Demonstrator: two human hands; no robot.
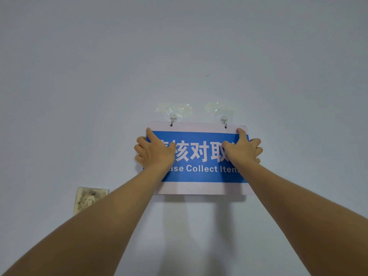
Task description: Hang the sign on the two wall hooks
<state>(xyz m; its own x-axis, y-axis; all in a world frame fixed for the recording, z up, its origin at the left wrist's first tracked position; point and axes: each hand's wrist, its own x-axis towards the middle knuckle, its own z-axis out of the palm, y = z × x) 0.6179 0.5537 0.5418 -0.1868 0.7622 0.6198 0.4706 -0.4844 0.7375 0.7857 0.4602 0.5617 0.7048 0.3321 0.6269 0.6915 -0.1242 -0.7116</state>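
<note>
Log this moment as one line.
sign: on both hooks | left hand: gripping left edge | right hand: gripping right edge

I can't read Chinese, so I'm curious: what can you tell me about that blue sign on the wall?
The sign is a flat rectangular board, pale at top and bottom with a blue band bearing white Chinese characters and partly covered English, "Collect" readable. It sits level against the wall. Two holes near its top edge meet the left hook and right hook. The left hand and right hand grip its side edges.

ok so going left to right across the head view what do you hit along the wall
stained wall plate → left hand → left hook → right hook → right hand
</note>
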